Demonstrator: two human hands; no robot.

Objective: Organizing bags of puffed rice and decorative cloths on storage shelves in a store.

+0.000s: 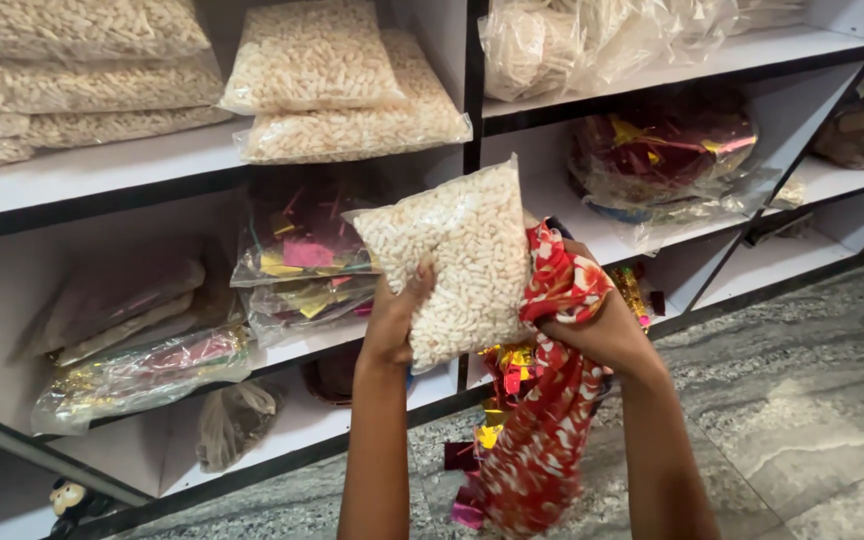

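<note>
White shelves (102,170) behind; both hands up front, left hand (392,320) closed on puffed-rice bag (457,265), right hand (602,335) gripping bag's edge plus red cloth (542,440), apparently mid-shelving, steady lift needed.

You're standing in a small shop or its stockroom — white shelves (102,175) with dark edges run along the wall over a grey stone floor (802,400). They carry stacked clear bags of puffed rice (342,100) and packets of bright decorative goods (667,150) — stock, laid in multiples.
</note>
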